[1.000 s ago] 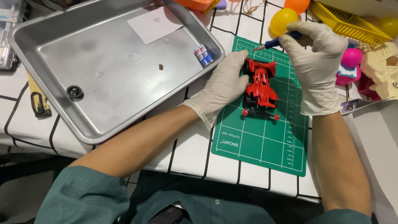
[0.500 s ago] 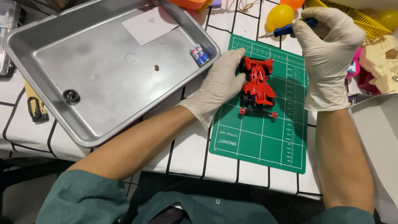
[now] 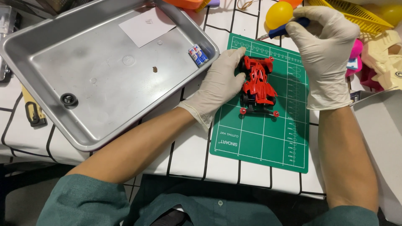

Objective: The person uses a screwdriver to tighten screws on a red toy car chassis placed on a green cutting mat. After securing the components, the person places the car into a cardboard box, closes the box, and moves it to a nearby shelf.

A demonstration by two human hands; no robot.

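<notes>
My gloved left hand (image 3: 218,86) lies flat against the nine o'clock side of the red toy car (image 3: 257,86), which sits whole on the green cutting mat (image 3: 268,138), while my right hand (image 3: 324,50), closed around the blue-handled screwdriver (image 3: 289,27), hovers at one o'clock, its tip not yet touching the car.

- lower half of the green cutting mat (image 3: 268,142) is bare, so there's easy room to come in from the bottom of the frame
- left hand (image 3: 217,86) blocks the red toy car (image 3: 257,81) from the left; right hand (image 3: 324,50) with the blue screwdriver (image 3: 287,28) crowds the upper right
- metal tray (image 3: 50,113) fills the upper left: raised rim, mostly open floor, with batteries (image 3: 197,55), a paper card (image 3: 146,27) and a black ring (image 3: 68,99) inside
- right edge is jammed: yellow ball (image 3: 278,14), yellow basket (image 3: 356,16), pink and cream bits
</notes>
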